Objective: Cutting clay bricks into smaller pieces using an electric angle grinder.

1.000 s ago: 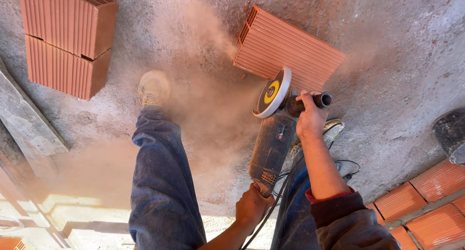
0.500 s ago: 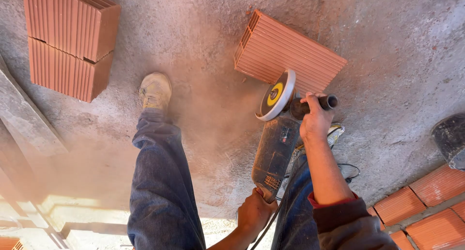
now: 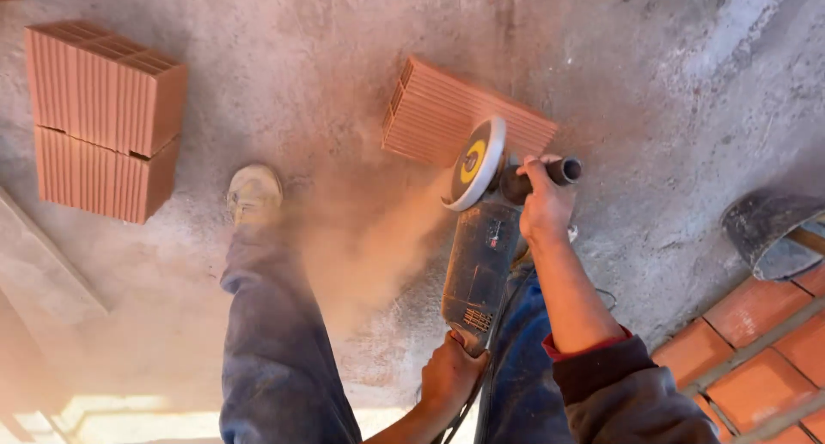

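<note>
A dusty angle grinder (image 3: 478,268) with a round cutting disc (image 3: 473,163) hangs over the near edge of a ribbed red hollow brick (image 3: 455,109) lying flat on the concrete floor. My right hand (image 3: 545,199) grips the black side handle. Lower down, my left hand (image 3: 450,377) holds the rear grip by the cable. An orange dust cloud (image 3: 369,238) drifts left of the disc. My legs in blue trousers frame the tool, with one dusty shoe (image 3: 253,193) planted left of the brick.
Two red hollow bricks (image 3: 103,117) stand stacked at the far left. A brick wall top (image 3: 756,341) with mortar joints runs along the lower right, and a dark bucket rim (image 3: 769,233) sits beside it. A pale slab edge (image 3: 43,263) lies at the left.
The thick dust cloud has thinned and drifted toward my legs. The grinder stays over the brick's near edge, both hands in the same grips.
</note>
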